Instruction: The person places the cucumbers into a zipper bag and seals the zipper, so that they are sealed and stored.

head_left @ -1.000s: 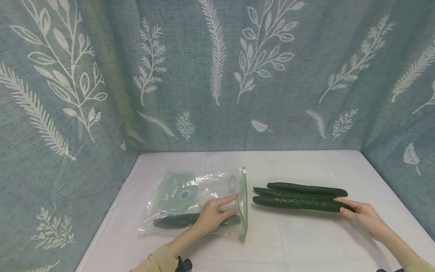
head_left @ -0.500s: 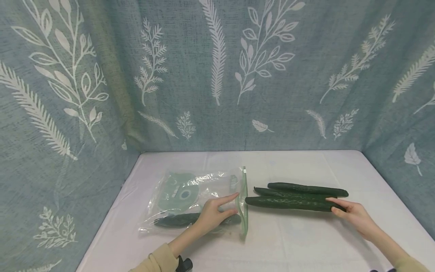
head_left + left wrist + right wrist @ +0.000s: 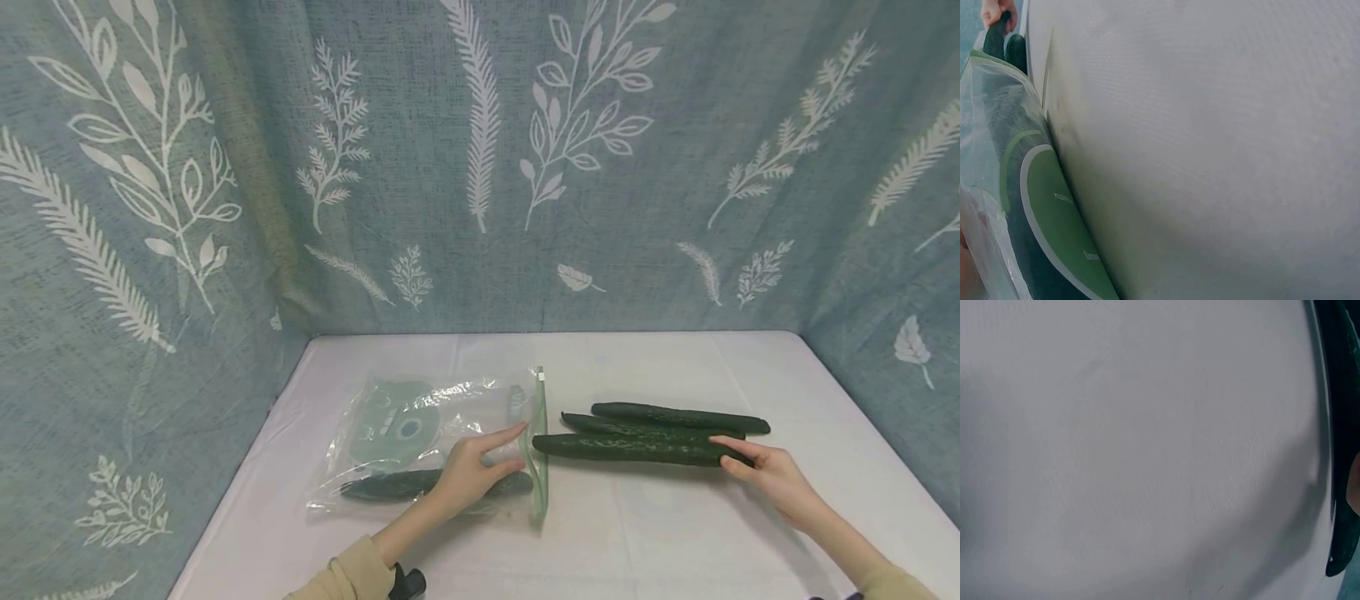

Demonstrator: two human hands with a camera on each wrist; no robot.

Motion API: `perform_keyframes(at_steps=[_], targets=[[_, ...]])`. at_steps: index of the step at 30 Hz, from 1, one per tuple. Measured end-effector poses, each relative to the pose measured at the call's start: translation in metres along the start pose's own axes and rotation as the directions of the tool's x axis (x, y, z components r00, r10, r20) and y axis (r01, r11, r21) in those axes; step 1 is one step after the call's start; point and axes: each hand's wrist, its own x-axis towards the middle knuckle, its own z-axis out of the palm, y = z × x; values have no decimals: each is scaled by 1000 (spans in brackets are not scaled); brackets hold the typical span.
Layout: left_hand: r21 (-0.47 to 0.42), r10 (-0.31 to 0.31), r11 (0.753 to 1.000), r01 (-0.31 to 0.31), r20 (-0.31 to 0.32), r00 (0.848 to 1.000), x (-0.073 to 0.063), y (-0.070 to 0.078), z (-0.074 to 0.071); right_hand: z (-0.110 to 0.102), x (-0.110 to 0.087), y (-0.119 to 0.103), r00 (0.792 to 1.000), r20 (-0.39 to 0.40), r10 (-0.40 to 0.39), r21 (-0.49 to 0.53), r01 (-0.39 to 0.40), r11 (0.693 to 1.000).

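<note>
My right hand [image 3: 776, 479] grips the right end of the nearest cucumber [image 3: 630, 450]. That cucumber's left tip is at the mouth of a clear zip bag [image 3: 465, 400] with a green zip edge. My left hand [image 3: 468, 475] lies over the bag, thumb and index finger spread apart at its mouth. Inside the bag lies another cucumber [image 3: 390, 485], partly covered by my left hand; the left wrist view shows it under the bag's green label [image 3: 1060, 212]. In the right wrist view the gripped cucumber [image 3: 1342, 425] runs along the right edge, with one fingertip on it.
Two more cucumbers, a thin one [image 3: 592, 423] and a farther one [image 3: 675, 415], lie just behind the gripped one. A white cloth [image 3: 637, 533] covers the table. Leaf-patterned blue-green curtains [image 3: 450, 167] stand behind and at both sides.
My right hand has moved left with the gripped cucumber, bringing its tip to the bag's mouth. My left hand and the bag stay in place.
</note>
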Motion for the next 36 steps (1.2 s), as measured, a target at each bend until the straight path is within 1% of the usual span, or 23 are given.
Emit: perform_keyframes(at_steps=[2, 9, 19, 32, 36], targets=[[-7, 4, 1000, -4, 3, 1000, 0, 0, 0, 2, 0, -1, 1000, 4, -9, 12, 9, 1000], [-21, 15, 1000, -15, -1, 1000, 0, 0, 0, 11, 0, -7, 1000, 8, -5, 38, 4, 999], [-14, 12, 1000, -12, -11, 1000, 1, 0, 0, 24, 4, -16, 1000, 5, -27, 36, 27, 999], [-3, 43, 999, -44, -42, 998, 0, -1, -1, 42, 7, -25, 999, 11, -32, 118, 31, 993], [-14, 44, 999, -45, -44, 998, 1, -1, -1, 48, 8, -29, 999, 12, -32, 107, 31, 994]])
